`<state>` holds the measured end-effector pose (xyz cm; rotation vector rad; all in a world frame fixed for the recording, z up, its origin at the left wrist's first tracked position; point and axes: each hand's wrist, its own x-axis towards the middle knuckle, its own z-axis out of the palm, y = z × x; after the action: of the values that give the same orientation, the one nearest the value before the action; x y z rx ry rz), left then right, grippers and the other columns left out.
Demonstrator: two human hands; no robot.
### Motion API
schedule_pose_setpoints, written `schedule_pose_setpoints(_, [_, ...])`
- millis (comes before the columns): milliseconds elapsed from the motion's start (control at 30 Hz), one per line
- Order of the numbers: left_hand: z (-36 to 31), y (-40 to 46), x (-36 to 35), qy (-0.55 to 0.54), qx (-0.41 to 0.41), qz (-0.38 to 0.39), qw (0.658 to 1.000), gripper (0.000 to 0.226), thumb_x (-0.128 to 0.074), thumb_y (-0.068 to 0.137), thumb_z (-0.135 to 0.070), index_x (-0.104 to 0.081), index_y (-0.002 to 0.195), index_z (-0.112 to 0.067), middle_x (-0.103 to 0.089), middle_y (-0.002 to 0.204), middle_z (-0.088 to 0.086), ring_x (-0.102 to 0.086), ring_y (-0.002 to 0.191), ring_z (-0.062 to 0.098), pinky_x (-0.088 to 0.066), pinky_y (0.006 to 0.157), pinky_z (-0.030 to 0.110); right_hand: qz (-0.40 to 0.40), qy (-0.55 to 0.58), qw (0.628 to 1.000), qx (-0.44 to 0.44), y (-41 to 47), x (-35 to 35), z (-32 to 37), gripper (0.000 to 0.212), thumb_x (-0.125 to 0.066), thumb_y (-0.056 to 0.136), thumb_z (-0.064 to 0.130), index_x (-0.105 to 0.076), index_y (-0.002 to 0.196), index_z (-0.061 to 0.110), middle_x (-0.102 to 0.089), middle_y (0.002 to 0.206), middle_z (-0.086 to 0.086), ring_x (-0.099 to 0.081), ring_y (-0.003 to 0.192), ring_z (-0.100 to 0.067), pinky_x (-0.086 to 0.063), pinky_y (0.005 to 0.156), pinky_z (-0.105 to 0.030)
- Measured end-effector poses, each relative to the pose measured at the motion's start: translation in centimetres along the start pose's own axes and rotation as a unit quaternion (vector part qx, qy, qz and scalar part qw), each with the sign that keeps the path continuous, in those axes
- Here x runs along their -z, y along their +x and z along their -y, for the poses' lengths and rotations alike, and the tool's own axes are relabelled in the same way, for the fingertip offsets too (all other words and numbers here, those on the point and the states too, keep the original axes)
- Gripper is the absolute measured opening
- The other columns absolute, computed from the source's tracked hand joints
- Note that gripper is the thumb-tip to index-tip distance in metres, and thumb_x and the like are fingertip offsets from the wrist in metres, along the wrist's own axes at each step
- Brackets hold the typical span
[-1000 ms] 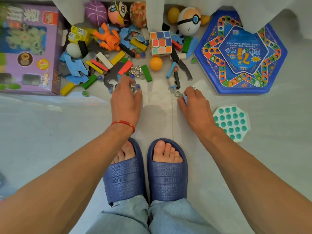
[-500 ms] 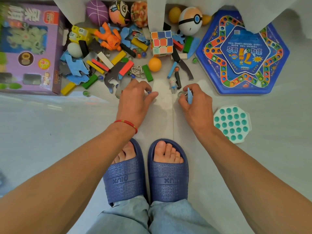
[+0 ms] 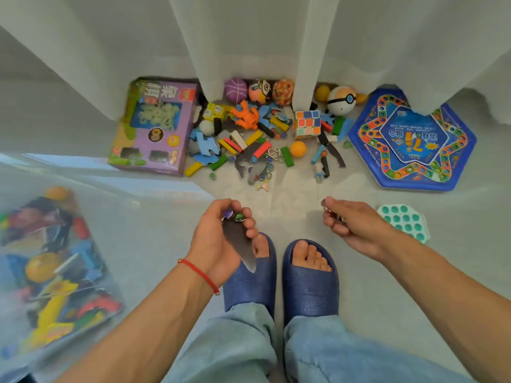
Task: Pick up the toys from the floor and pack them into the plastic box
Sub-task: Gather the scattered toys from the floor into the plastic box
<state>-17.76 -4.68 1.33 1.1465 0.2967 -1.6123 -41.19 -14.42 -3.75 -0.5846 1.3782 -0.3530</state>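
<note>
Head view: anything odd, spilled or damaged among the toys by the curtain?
Nothing damaged. Loose toys lie in a heap on the floor, partly under the curtain hem. The plastic box sits upright, nothing spilled.

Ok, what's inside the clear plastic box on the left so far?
Through the clear plastic box wall, blurred: an orange ball, yellow pieces, red, blue and dark pieces, piled together. What lies beneath the pile cannot be seen, and the haze prevents identifying single toys.

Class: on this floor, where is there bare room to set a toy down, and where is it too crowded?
Bare floor lies between the plastic box, the purple carton and the left hand, and right of the teal bubble toy. Between carton and hexagonal game board, toys crowd the floor.
</note>
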Motion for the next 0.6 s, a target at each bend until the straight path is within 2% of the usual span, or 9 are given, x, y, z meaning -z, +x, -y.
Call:
schedule_pose_setpoints(33, [-1.0,-1.9,0.6,-0.018,-0.018,0.002,1.0,0.021,-0.047,0.091,-0.022,-0.05,0.073,-0.012,-0.05,0.073,0.007,-0.043,0.059,0.02,-0.039,0.052,0.028,0.058,0.03,0.998,-0.026,-1.8,-1.0,1.5,0.02,-0.06,0.099,0.024,-0.062,0.1,0.004,-0.055,0.076,-0.011,-0.046,0.047,-0.008,-0.036,0.04,-0.016])
schedule_pose_setpoints(100, [-3.3,-5.8,2.0,-0.053,-0.064,-0.002,0.997,0.021,-0.049,0.09,-0.022,-0.052,0.074,-0.009,-0.053,0.075,0.01,-0.046,0.062,0.021,-0.041,0.055,0.027,0.147,0.02,0.988,-0.044,-5.7,-4.2,5.4,0.02,-0.06,0.097,0.025,-0.061,0.1,0.006,-0.058,0.078,-0.013,-0.05,0.053,-0.011,-0.034,0.036,-0.015])
schedule_pose_setpoints(167, [-5.7,-9.8,3.8,-0.081,-0.112,-0.012,0.99,0.017,-0.05,0.09,-0.02,-0.057,0.081,-0.007,-0.056,0.08,0.013,-0.05,0.064,0.023,-0.042,0.06,0.029,0.218,-0.049,0.974,-0.024,-9.7,-9.0,9.5,0.02,-0.058,0.098,0.026,-0.061,0.1,0.006,-0.061,0.084,-0.017,-0.055,0.06,-0.017,-0.037,0.037,-0.017])
schedule_pose_setpoints(267, [-9.5,-16.0,7.6,-0.109,-0.188,-0.023,0.976,0.021,-0.053,0.085,-0.017,-0.06,0.098,-0.002,-0.057,0.089,0.016,-0.056,0.077,0.028,-0.049,0.074,0.034,0.294,-0.197,0.935,0.013,-15.5,-18.0,13.9,0.018,-0.056,0.096,0.026,-0.064,0.103,0.011,-0.069,0.096,-0.017,-0.066,0.072,-0.021,-0.051,0.049,-0.022])
schedule_pose_setpoints(367, [-13.0,-21.3,13.0,-0.149,-0.252,-0.067,0.954,0.024,-0.054,0.084,-0.017,-0.06,0.102,-0.002,-0.057,0.1,0.02,-0.056,0.096,0.035,-0.045,0.103,0.043,0.343,-0.3,0.89,0.022,-20.1,-28.0,14.6,0.015,-0.052,0.097,0.02,-0.061,0.106,0.012,-0.068,0.096,-0.014,-0.068,0.076,-0.02,-0.057,0.056,-0.024])
schedule_pose_setpoints(400, [-14.2,-22.8,15.1,-0.164,-0.265,-0.079,0.947,0.025,-0.053,0.086,-0.02,-0.058,0.105,-0.003,-0.055,0.106,0.02,-0.055,0.102,0.036,-0.041,0.108,0.045,0.354,-0.318,0.879,0.02,-21.4,-31.3,14.0,0.015,-0.052,0.097,0.017,-0.06,0.107,0.01,-0.067,0.092,-0.014,-0.068,0.074,-0.02,-0.056,0.056,-0.024])
schedule_pose_setpoints(500, [-17.1,-25.8,20.6,-0.198,-0.277,-0.123,0.932,0.043,-0.051,0.089,-0.03,-0.053,0.121,-0.002,-0.048,0.123,0.023,-0.05,0.122,0.04,-0.035,0.112,0.049,0.366,-0.345,0.864,0.021,-24.8,-40.4,10.5,0.012,-0.054,0.098,0.009,-0.058,0.108,0.006,-0.061,0.086,-0.014,-0.066,0.065,-0.02,-0.057,0.052,-0.025])
schedule_pose_setpoints(600, [-19.3,-27.5,22.9,-0.185,-0.281,-0.134,0.932,0.05,-0.05,0.089,-0.036,-0.047,0.12,0.002,-0.045,0.128,0.024,-0.047,0.119,0.037,-0.033,0.111,0.049,0.331,-0.302,0.893,0.044,-26.6,-47.0,6.6,0.027,-0.053,0.096,0.001,-0.049,0.122,0.002,-0.053,0.101,-0.018,-0.066,0.076,-0.029,-0.062,0.065,-0.033])
